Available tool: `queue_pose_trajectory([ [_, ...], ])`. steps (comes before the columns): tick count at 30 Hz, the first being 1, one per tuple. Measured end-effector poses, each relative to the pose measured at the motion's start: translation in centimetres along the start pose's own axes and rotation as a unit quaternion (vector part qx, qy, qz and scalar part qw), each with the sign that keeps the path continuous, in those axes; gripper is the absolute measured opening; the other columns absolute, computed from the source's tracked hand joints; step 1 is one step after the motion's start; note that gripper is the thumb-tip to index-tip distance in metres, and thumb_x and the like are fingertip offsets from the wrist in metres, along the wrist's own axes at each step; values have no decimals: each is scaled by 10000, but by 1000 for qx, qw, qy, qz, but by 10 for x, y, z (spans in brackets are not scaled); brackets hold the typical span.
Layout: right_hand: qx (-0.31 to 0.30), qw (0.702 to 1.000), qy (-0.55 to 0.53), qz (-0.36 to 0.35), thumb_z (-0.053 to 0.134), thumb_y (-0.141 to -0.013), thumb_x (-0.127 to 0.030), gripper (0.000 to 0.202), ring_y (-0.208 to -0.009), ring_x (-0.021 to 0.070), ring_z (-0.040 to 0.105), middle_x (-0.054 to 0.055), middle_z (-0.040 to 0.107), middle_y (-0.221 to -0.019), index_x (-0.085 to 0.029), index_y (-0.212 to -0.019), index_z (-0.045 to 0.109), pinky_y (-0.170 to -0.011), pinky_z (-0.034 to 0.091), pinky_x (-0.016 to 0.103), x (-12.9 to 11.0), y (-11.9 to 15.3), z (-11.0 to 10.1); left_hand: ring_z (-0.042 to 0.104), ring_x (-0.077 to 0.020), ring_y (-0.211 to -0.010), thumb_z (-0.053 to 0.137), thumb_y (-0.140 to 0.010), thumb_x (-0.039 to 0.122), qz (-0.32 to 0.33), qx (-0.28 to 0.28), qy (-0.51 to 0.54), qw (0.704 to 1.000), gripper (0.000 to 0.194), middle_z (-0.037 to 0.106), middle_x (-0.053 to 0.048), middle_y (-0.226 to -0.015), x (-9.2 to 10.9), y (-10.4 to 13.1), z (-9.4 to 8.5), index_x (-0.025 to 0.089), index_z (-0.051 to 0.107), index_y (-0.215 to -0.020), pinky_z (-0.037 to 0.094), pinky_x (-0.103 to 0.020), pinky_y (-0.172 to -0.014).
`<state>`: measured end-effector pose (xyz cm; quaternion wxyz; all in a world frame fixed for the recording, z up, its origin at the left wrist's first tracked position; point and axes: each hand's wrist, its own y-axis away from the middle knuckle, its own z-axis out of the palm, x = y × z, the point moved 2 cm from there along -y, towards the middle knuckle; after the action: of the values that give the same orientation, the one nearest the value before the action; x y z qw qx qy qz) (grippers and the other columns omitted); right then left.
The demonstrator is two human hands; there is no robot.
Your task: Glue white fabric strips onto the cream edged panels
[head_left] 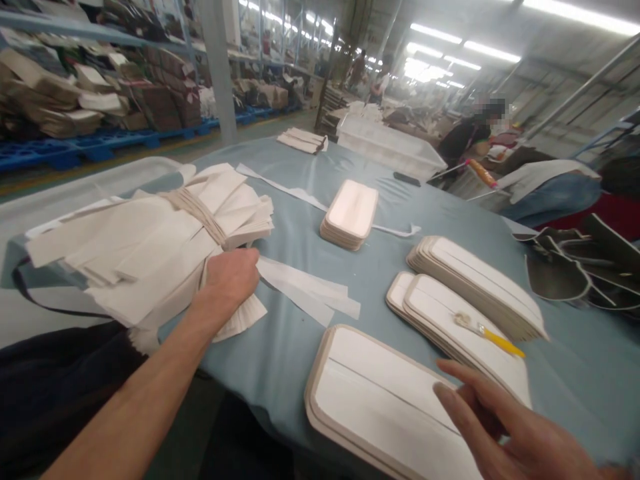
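Observation:
My left hand (pixel 233 279) is closed in a fist against a big bundle of cream fabric pieces (pixel 135 247), which a twisted cloth band (pixel 197 210) ties round the middle. A white strip (pixel 305 290) comes out from under that fist and lies across the table; the fingers' inner side is hidden. My right hand (pixel 505 420) hovers at the lower right, thumb and index finger apart, nothing between them. Below it is the nearest stack of rounded white panels (pixel 380 407) with beige edges. A yellow-handled brush (pixel 493 337) rests on another panel stack (pixel 430 303) beyond.
Further panel stacks (pixel 480 277) stand on the blue-green covered table (pixel 280 353), along with a small stack (pixel 350 207) and a long thin strip (pixel 285 187). A white plastic tub (pixel 390 147) is at the far edge. Dark curved pieces (pixel 560 267) lie right; a person (pixel 465 137) bends nearby.

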<state>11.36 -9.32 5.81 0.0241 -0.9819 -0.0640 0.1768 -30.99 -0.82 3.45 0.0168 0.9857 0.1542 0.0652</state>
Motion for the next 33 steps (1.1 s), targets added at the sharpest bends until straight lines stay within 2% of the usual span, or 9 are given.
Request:
queue_pose_trajectory([
  [6,29,996,-26,-82,618,-985,-643,461,-499,149,648,-4,713,-668,-260,-1143,820,-504,533,222,-56,-3,-11,777,-325,-1057,390,-998,206,12,53,38,998,499,820,-150,-1163,0,23,-10,195,732,-1362,561,-415,-919],
  [9,46,992,-54,-109,610,-1016,-590,420,-514,139,642,0,718,-688,-242,-1126,818,-493,508,221,-81,-5,-7,788,-280,-963,455,-961,279,38,137,169,975,522,837,-96,-1157,-1,45,-11,223,733,-1399,584,-377,-946],
  [12,54,986,-84,-133,607,-1036,-527,371,-530,137,637,9,733,-730,-228,-1123,810,-521,505,233,-105,-9,0,763,-214,-796,577,-916,436,43,212,341,915,480,844,-57,-1031,0,66,-14,219,785,-1291,612,-320,-848],
  [17,66,971,-167,-160,597,-1043,-466,326,-546,142,613,13,720,-735,-221,-1096,804,-584,512,253,-133,-11,12,714,-167,-721,775,-787,557,-37,256,555,790,415,790,-38,-839,3,84,-21,193,773,-986,589,-257,-702],
  [20,51,961,-228,-150,630,-1019,-462,297,-565,144,605,7,710,-728,-227,-1071,804,-584,493,255,-143,-9,16,666,-143,-660,838,-716,550,-68,249,616,744,456,725,-5,-749,4,87,-24,191,713,-967,553,-227,-622],
  [22,32,954,-268,-129,654,-998,-453,282,-569,142,594,3,701,-714,-223,-1057,807,-571,465,255,-148,-9,18,682,-149,-686,860,-693,546,-58,225,645,728,565,723,1,-781,7,90,-27,187,688,-1094,572,-233,-641],
  [27,-58,920,-383,-68,683,-945,-465,318,-590,138,573,2,676,-686,-182,-1019,810,-571,421,259,-164,-27,22,765,-218,-811,837,-751,610,-17,149,655,741,948,788,-47,-977,22,110,-26,188,507,-1532,633,-299,-700],
  [30,-86,877,-470,-48,722,-903,-499,407,-709,154,608,28,721,-804,-154,-1105,797,-663,482,268,-175,-43,24,795,-250,-897,820,-783,649,-1,106,659,745,889,810,-81,-1035,32,122,-18,176,567,-1493,659,-327,-771],
  [33,-94,835,-539,-60,748,-874,-505,423,-789,164,621,49,746,-910,-157,-1111,791,-691,499,267,-189,-52,26,787,-240,-831,818,-779,675,14,77,661,746,656,815,-82,-924,40,131,-14,166,732,-1183,657,-317,-747],
])
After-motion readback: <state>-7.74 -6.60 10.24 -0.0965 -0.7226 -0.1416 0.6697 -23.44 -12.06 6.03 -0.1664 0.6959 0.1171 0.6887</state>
